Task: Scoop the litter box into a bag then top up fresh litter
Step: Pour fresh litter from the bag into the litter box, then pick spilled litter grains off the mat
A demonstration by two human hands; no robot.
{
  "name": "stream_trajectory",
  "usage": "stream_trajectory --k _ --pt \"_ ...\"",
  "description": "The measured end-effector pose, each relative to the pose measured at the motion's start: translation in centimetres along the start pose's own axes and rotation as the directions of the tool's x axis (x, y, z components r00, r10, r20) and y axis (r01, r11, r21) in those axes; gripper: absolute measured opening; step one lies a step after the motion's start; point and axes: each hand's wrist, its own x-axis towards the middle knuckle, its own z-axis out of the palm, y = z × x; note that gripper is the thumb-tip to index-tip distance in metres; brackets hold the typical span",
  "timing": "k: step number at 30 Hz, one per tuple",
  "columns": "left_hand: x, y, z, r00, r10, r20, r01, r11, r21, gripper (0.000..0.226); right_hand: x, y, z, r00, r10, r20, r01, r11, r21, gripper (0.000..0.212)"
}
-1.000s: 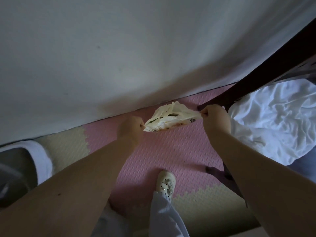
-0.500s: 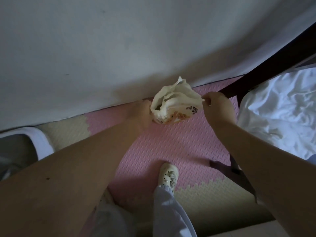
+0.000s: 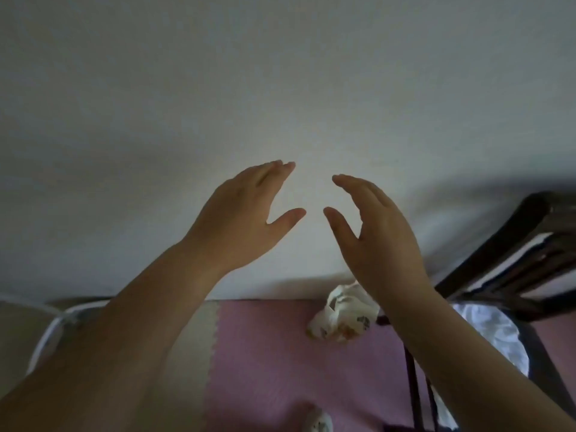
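Facing the wall (image 3: 280, 73) over a pink foam mat (image 3: 265, 353), the person has left hand (image 3: 246, 213) and right hand (image 3: 377, 232) raised, fingers spread, gripping nothing. The crumpled plastic bag (image 3: 339, 319) lies on the mat by the wall; probably best to grab it and open the mouth wide before scooping.
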Motion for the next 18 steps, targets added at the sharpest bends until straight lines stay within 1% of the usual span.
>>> stream_trajectory --k 3,5,7,10,13,16,18 --pt "-6.1 -2.9 -11.5 0.985 -0.08 -0.156 0.105 0.981 0.161 0.078 1.8 -11.4 -3.3 0.985 -0.171 0.013 0.172 0.984 -0.053 0.051" --pt "-11.2 -5.5 -18.6 0.962 -0.14 -0.233 0.195 0.953 0.231 0.08 2.3 -19.5 -4.7 0.958 -0.288 0.004 0.288 0.957 -0.031 0.052" --pt "-16.7 -8.6 -25.1 0.922 -0.208 -0.326 0.303 0.912 0.277 0.08 2.5 -27.7 -5.3 0.919 -0.395 0.007 0.395 0.919 0.013 0.054" --pt "-26.2 -13.2 -33.8 0.834 -0.325 -0.446 0.485 0.818 0.31 0.084 2.4 -40.0 -4.4 0.83 -0.557 -0.009 0.555 0.826 0.095 0.059" --pt "-35.6 -16.6 -39.4 0.739 -0.484 -0.468 0.648 0.7 0.299 0.082 1.1 -51.2 -2.0 0.724 -0.69 -0.001 0.678 0.711 0.186 0.06" --pt "-43.8 -18.7 -42.4 0.601 -0.659 -0.452 0.796 0.543 0.267 0.077 -0.9 -60.4 1.1 0.585 -0.811 0.02 0.784 0.572 0.24 0.062" --pt "-48.5 -20.0 -43.4 0.504 -0.724 -0.471 0.863 0.442 0.243 0.077 -2.5 -65.3 3.2 0.495 -0.868 0.045 0.826 0.486 0.286 0.063"
